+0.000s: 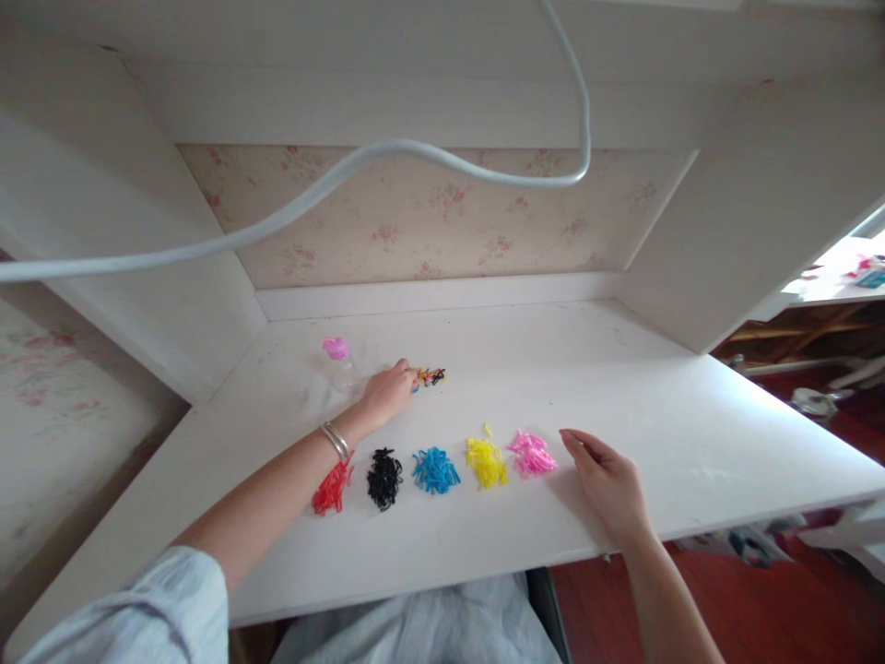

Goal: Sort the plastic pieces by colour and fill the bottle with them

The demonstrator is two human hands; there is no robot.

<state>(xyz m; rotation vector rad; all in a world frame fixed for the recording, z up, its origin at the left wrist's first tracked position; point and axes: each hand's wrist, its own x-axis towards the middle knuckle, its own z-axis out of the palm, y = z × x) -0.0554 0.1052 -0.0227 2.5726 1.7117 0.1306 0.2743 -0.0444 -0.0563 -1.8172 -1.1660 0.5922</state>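
Note:
My left hand point(388, 392), with a silver bangle on its wrist, reaches across the white desk point(622, 387) to a small mixed pile of coloured bands point(431, 376); its fingertips are pinched together at the pile's left edge. Whether they hold a band is too small to tell. My right hand point(607, 481) rests on the desk with its fingers loosely apart, holding nothing, just right of the pink pile point(531, 454). In a row before me lie sorted piles: red point(332, 487), black point(383, 478), blue point(435, 469), yellow point(486, 459) and pink.
A clear bottle with a pink cap point(337, 355) stands at the back left of the desk. A white cable point(387, 152) hangs across the view above. Desk side panels rise left and right; floral wallpaper lines the back. A wooden floor lies to the right.

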